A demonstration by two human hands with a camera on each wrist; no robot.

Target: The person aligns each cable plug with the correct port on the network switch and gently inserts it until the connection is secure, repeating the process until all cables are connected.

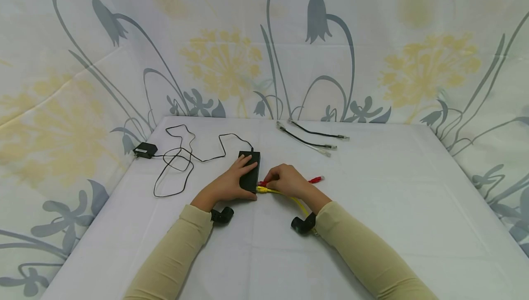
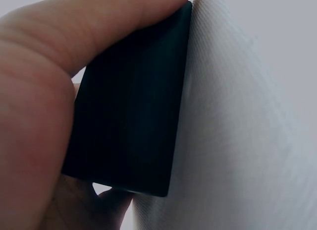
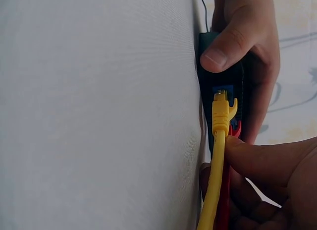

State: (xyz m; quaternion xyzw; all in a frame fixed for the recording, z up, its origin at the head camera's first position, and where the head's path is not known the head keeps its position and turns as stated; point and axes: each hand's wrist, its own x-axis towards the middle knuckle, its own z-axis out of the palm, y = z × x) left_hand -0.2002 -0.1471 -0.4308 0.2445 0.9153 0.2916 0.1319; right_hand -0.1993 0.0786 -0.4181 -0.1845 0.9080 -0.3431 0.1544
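A small black box with blue ports, like a network switch (image 1: pixel 249 177), is held in my left hand (image 1: pixel 230 181). In the left wrist view the thumb (image 2: pixel 99 27) lies across one side of it and fingers show at the far side. My right hand (image 1: pixel 288 180) pinches a red network cable (image 3: pixel 237 129) close to its plug, at the box's port side. Beside it a yellow network cable's plug (image 3: pixel 220 113) sits at a blue port, its metal contacts partly showing. How deep either plug sits I cannot tell. The red cable's other plug (image 1: pixel 317 179) sticks out behind my right hand.
A thin black cord (image 1: pixel 182 149) runs in loops from the box to a black power adapter (image 1: pixel 145 150) at the left edge. Short black network cables (image 1: pixel 307 143) with clear plugs lie at the back, with a pale plug (image 1: pixel 324 152) beside them. Patterned fabric surrounds the white table (image 1: pixel 392 199).
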